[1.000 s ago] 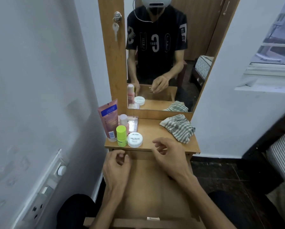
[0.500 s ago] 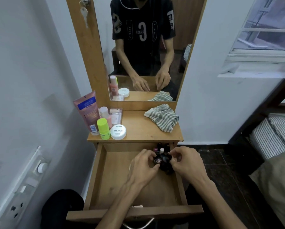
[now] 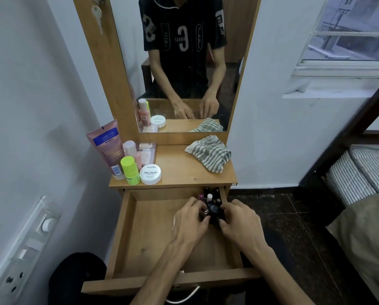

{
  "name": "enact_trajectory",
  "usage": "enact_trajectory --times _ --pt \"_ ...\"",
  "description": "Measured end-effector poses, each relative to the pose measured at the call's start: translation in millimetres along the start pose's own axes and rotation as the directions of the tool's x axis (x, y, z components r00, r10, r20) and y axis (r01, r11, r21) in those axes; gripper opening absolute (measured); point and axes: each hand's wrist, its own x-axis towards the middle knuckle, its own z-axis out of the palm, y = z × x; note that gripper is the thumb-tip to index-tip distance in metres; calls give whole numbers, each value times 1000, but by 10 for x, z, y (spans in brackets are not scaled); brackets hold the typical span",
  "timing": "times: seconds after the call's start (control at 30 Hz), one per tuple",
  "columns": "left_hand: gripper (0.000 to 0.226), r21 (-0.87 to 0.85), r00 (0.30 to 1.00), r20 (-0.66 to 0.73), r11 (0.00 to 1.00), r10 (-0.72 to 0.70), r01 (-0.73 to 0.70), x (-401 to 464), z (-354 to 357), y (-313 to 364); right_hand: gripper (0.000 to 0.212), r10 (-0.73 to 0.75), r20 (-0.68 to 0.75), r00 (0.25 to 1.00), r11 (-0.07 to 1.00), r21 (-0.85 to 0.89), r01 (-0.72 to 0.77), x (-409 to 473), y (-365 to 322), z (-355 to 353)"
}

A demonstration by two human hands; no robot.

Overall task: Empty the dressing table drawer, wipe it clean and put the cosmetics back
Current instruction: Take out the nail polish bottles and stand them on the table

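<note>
The wooden drawer (image 3: 140,234) stands pulled out under the dressing table top (image 3: 184,170). A cluster of small nail polish bottles (image 3: 212,202) sits in its far right corner. My left hand (image 3: 189,221) and my right hand (image 3: 239,219) close in on the cluster from either side, fingers curled around the nearest bottles. On the table top stand a pink tube (image 3: 107,148), a lime-green bottle (image 3: 130,170), a pink bottle (image 3: 132,150), a white nail polish remover jar (image 3: 150,174) and a clear palette case (image 3: 147,153). A striped cloth (image 3: 209,155) lies crumpled at the right.
A mirror (image 3: 184,62) rises behind the table, with a key (image 3: 96,15) hanging on its frame. A white wall with a socket panel (image 3: 23,252) is close on the left. A bed (image 3: 360,177) stands at the right over dark floor.
The view dropped from the table top to the open drawer. Both hands went from the drawer's front edge into its far right corner and closed around the nail polish bottles.
</note>
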Motion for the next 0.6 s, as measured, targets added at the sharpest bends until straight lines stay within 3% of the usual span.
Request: enact_trajectory --times 0.23,0.6 --pt "16 4 1000 -13 1000 -8 8 -14 -4 1 21 2 -2 1000 1000 0 -2 -7 -20 25" --pt "26 -9 995 -65 997 -74 74 -103 -175 -145 31 52 -1 999 995 -85 -52 -128 -74 54"
